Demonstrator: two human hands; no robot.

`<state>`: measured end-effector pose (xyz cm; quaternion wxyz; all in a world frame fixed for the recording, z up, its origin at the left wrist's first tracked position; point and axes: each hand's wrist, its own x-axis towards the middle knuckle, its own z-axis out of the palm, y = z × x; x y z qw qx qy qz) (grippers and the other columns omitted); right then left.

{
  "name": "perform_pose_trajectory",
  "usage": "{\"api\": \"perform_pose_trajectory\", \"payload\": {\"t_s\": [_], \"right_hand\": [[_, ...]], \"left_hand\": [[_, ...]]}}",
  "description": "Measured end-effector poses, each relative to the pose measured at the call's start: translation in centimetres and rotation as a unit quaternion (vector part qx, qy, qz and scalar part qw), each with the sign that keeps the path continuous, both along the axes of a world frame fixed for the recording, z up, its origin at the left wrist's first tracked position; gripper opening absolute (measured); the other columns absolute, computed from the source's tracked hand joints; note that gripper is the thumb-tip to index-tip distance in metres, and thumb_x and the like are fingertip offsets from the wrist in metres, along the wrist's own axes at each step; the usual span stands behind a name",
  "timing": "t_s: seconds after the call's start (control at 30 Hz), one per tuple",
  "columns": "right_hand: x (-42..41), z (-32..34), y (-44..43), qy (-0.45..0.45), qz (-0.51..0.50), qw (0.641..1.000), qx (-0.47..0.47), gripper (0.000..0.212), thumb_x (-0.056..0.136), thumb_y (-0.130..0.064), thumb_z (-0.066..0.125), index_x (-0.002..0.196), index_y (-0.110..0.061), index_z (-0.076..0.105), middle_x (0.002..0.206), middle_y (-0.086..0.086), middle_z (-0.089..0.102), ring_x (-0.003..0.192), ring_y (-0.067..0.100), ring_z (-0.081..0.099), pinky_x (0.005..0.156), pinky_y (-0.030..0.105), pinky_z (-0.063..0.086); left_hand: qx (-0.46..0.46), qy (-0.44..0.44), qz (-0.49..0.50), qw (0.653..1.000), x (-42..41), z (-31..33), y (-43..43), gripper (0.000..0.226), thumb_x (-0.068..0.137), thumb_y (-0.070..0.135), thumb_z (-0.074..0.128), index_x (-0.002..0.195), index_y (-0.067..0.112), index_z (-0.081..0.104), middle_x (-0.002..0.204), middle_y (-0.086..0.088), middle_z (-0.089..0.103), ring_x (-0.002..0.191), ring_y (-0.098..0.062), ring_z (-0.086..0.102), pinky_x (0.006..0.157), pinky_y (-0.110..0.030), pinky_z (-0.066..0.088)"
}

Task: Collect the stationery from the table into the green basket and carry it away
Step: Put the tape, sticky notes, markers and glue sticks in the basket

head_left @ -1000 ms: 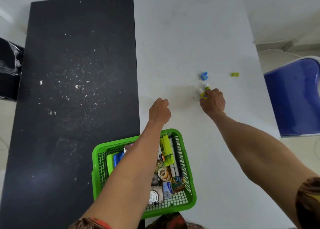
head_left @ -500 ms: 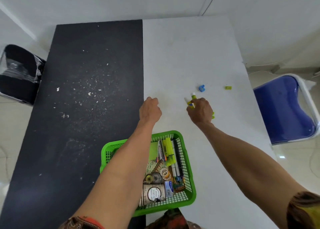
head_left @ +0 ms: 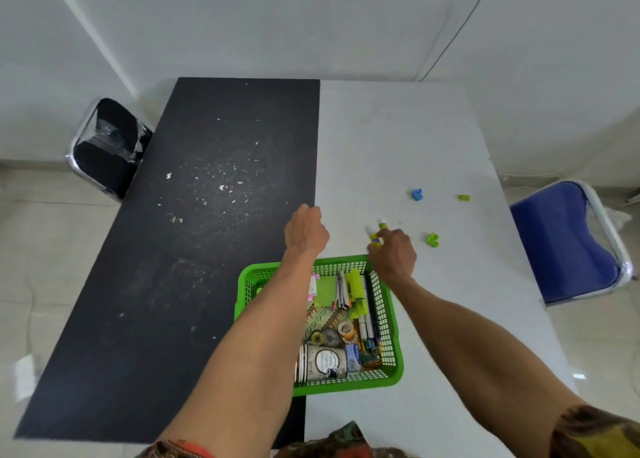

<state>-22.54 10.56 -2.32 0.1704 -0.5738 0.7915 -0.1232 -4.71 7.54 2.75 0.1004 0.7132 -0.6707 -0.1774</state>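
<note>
Far left, partly cut by the table edge: black padded chair with chrome frame, its seat under glossy wrap. Next: black matte tabletop, flecked with white specks. Over its right edge: my left hand, back up and fingers curled under; the palm is hidden, so I cannot tell whether it has anything in it. My left forearm crosses the green plastic mesh basket and hides its left half; the basket sits near me, straddling the seam between the black top and the white tabletop. Visible contents: green sticky-note pad, yellow-green highlighter, a row of pens along the right wall, small tape rolls, and a white cylinder with black print lying on its side, print too small to read. The lower right corner holds a tangle of small coloured pieces I cannot sort out. Above the basket's far right corner: my right hand, fingers closed round a pair of white-capped yellow tubes; only the capped ends show past my knuckles. Loose on the white top, apart from each other: small green clip near that hand, small blue clip farther off, tiny yellow-green piece, too small to identify. Far right: blue padded chair with chrome frame, tucked against the table.
</note>
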Motion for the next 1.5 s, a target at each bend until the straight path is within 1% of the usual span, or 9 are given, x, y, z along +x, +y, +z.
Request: {"api": "perform_pose_trajectory", "payload": {"t_s": [0.2, 0.33, 0.57, 0.83, 1.0, 1.13, 1.27, 1.4, 1.5], "right_hand": [[-4.7, -2.1, -1.7, -0.017, -0.091, 0.989, 0.115, 0.031, 0.083, -0.018, 0.058, 0.109, -0.003, 0.064, 0.11, 0.019, 0.065, 0.105, 0.035, 0.061, 0.08, 0.035, 0.049], [-5.5, -4.1, -1.4, -0.024, -0.107, 0.979, 0.17, 0.029, 0.086, -0.016, 0.059, 0.11, 0.0, 0.062, 0.112, 0.02, 0.064, 0.108, 0.035, 0.059, 0.075, 0.03, 0.043], [-4.6, -6.7, -0.6, 0.017, -0.069, 0.98, 0.183, 0.03, 0.083, -0.01, 0.054, 0.112, -0.005, 0.062, 0.115, 0.018, 0.058, 0.111, 0.036, 0.054, 0.085, 0.037, 0.049], [-4.9, -6.5, -0.9, 0.026, -0.065, 0.98, 0.187, 0.031, 0.084, -0.011, 0.055, 0.114, -0.005, 0.059, 0.118, 0.018, 0.054, 0.113, 0.035, 0.052, 0.085, 0.039, 0.048], [-5.0, -5.3, -1.0, 0.034, -0.086, 0.982, 0.166, 0.032, 0.086, -0.013, 0.053, 0.116, -0.001, 0.055, 0.121, 0.019, 0.051, 0.117, 0.035, 0.047, 0.087, 0.039, 0.046], [-4.4, -3.3, -1.0, 0.029, -0.119, 0.987, 0.106, 0.031, 0.089, -0.017, 0.053, 0.115, -0.001, 0.056, 0.121, 0.02, 0.053, 0.116, 0.035, 0.047, 0.09, 0.04, 0.044], [-1.2, -0.4, -0.9, -0.051, -0.124, 0.991, 0.004, 0.026, 0.087, -0.021, 0.058, 0.109, -0.008, 0.062, 0.108, 0.013, 0.062, 0.1, 0.031, 0.059, 0.076, 0.035, 0.047], [3.2, 1.6, 1.3, -0.106, -0.061, 0.991, -0.051, 0.023, 0.084, -0.026, 0.063, 0.102, -0.012, 0.065, 0.101, 0.007, 0.067, 0.092, 0.027, 0.062, 0.074, 0.035, 0.048], [5.9, 1.3, 3.7, -0.116, -0.022, 0.992, -0.046, 0.025, 0.082, -0.029, 0.064, 0.101, -0.012, 0.067, 0.098, 0.006, 0.069, 0.09, 0.025, 0.064, 0.073, 0.034, 0.049]], "left_hand": [[0.016, -0.006, -0.002, 1.0, 1.2, -1.5, 1.2, 0.019, 0.092, 0.008, 0.054, 0.109, 0.007, 0.063, 0.11, -0.009, 0.055, 0.094, -0.026, 0.058, 0.08, -0.039, 0.053], [0.03, -0.006, -0.011, 0.999, 1.3, -3.1, 0.9, 0.019, 0.091, 0.006, 0.053, 0.107, 0.007, 0.063, 0.108, -0.009, 0.056, 0.092, -0.026, 0.059, 0.079, -0.04, 0.053], [0.052, -0.008, -0.021, 0.998, 1.6, -4.8, 0.3, 0.017, 0.091, 0.006, 0.054, 0.106, 0.007, 0.063, 0.108, -0.008, 0.056, 0.091, -0.025, 0.058, 0.08, -0.04, 0.053], [0.056, -0.008, -0.026, 0.998, 1.8, -4.9, -0.3, 0.02, 0.091, 0.005, 0.054, 0.108, 0.008, 0.064, 0.11, -0.008, 0.056, 0.09, -0.023, 0.059, 0.078, -0.036, 0.054], [0.051, 0.003, -0.033, 0.998, 1.4, -4.6, -0.5, 0.022, 0.092, 0.006, 0.054, 0.112, 0.008, 0.063, 0.111, -0.008, 0.056, 0.093, -0.024, 0.059, 0.08, -0.037, 0.053], [0.044, 0.006, -0.043, 0.998, 0.8, -3.9, -0.1, 0.023, 0.093, 0.008, 0.053, 0.114, 0.007, 0.062, 0.112, -0.009, 0.055, 0.095, -0.025, 0.059, 0.08, -0.038, 0.052], [0.034, 0.005, -0.037, 0.999, 0.6, -3.2, 0.4, 0.023, 0.093, 0.009, 0.053, 0.115, 0.007, 0.062, 0.114, -0.01, 0.055, 0.098, -0.027, 0.058, 0.081, -0.038, 0.051], [0.025, 0.005, -0.025, 0.999, 0.5, -2.6, 1.1, 0.025, 0.093, 0.01, 0.055, 0.117, 0.007, 0.061, 0.117, -0.01, 0.055, 0.101, -0.027, 0.058, 0.084, -0.039, 0.052], [0.018, 0.003, -0.019, 1.0, 0.8, -2.1, 1.5, 0.024, 0.093, 0.012, 0.056, 0.115, 0.008, 0.062, 0.116, -0.01, 0.056, 0.101, -0.027, 0.058, 0.084, -0.039, 0.052]]}}
